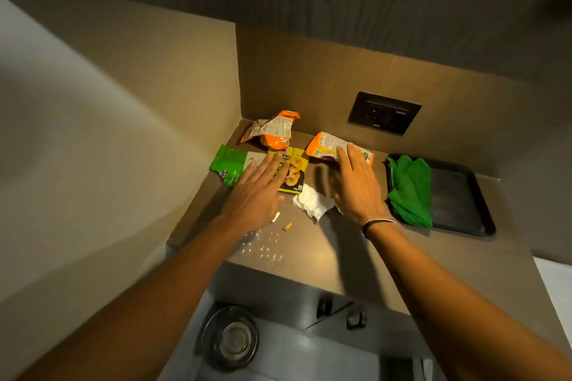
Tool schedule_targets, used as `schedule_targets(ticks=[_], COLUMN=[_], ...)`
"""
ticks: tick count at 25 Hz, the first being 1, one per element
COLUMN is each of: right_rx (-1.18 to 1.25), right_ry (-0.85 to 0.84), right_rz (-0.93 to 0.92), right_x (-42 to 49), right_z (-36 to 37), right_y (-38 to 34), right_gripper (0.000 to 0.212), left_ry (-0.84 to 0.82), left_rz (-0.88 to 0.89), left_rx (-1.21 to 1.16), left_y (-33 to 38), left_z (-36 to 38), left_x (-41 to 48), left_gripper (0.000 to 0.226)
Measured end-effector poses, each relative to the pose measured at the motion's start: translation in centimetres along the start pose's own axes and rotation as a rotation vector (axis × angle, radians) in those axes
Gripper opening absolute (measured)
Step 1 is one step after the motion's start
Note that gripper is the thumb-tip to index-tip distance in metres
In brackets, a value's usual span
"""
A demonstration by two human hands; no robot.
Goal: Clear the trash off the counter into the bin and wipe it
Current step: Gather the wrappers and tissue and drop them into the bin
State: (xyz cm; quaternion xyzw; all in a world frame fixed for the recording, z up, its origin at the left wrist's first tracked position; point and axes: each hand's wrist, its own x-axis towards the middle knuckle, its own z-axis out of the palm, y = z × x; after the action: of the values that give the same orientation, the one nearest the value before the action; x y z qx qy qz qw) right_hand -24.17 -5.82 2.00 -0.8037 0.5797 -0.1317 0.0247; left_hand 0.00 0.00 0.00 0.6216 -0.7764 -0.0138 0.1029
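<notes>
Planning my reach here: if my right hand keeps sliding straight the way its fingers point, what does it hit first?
Probably the orange wrapper: the right hand already has its fingertips over it. Beyond it stands the back wall.

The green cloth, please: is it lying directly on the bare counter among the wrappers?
No, the green cloth lies on the left part of the black tray, to the right of the right hand, apart from the wrappers.

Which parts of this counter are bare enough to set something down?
The counter is bare along its front edge, right of the clear wrapper and below the black tray. The tray's right half is also free beside the green cloth. The back corner is crowded with snack packets and tissue.
</notes>
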Motion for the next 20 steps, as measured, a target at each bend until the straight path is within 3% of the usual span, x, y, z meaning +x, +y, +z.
schedule_targets(ticks=[3,6,9,16,20], right_rx=[0.021,0.029,-0.031,-0.110,-0.096], right_ry=[-0.090,-0.234,-0.208,-0.104,-0.077], right_rz=[0.043,0.069,0.028,0.052,0.059], right_x=[3.2,5.1,5.9,6.0,5.7], right_z=[1.7,3.3,4.5,5.5,5.2], right_y=[1.3,1.7,1.4,1.7,1.9], right_gripper=[0.085,0.065,0.036,0.021,0.021], left_ry=[-0.181,-0.287,-0.236,-0.181,-0.108], left_rz=[0.093,0.125,0.106,0.187,0.281], left_rx=[0.054,-0.001,-0.004,0.236,0.359], left_y=[-0.5,0.1,0.2,0.2,1.1], left_z=[1.9,2.9,3.4,3.1,3.1], left_x=[2.9,5.3,6.5,6.4,6.0], left_gripper=[0.088,0.080,0.067,0.059,0.040])
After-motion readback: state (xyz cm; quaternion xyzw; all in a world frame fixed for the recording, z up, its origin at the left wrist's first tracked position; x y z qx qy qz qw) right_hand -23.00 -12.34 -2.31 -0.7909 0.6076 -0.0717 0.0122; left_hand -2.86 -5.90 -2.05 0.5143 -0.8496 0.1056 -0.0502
